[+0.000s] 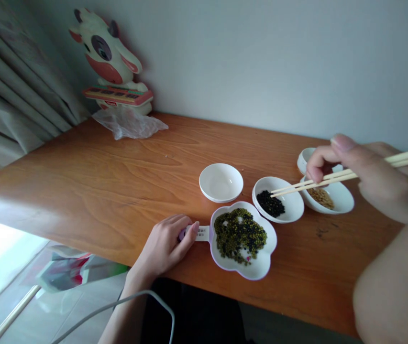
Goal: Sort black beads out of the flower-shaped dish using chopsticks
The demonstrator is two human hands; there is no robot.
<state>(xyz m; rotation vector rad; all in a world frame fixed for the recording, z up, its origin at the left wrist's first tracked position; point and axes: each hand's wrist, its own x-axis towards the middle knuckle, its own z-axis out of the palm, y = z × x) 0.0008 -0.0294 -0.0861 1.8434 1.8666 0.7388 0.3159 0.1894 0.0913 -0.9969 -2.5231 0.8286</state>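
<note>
My left hand (170,241) is closed round the handle of a flower-shaped, purple-rimmed dish (268,251) on the table. Mixed green and black beans (237,234) lie spread inside it. My right hand (379,177) grips a pair of wooden chopsticks (347,176). Their tips reach into a white bowl (292,210), at the edge of a heap of black beans (270,204). Whether the tips pinch a bean is too small to tell. A second white bowl (345,198) with tan grains (320,197) stands to the right, partly behind my fingers.
An empty white bowl (221,182) stands behind the dish. Another white bowl (304,160) sits at the back right, mostly covered by my right hand. A cow-shaped toy keyboard (117,95) and a clear plastic bag (130,124) are at the back left. A grey cable (117,302) crosses my left forearm.
</note>
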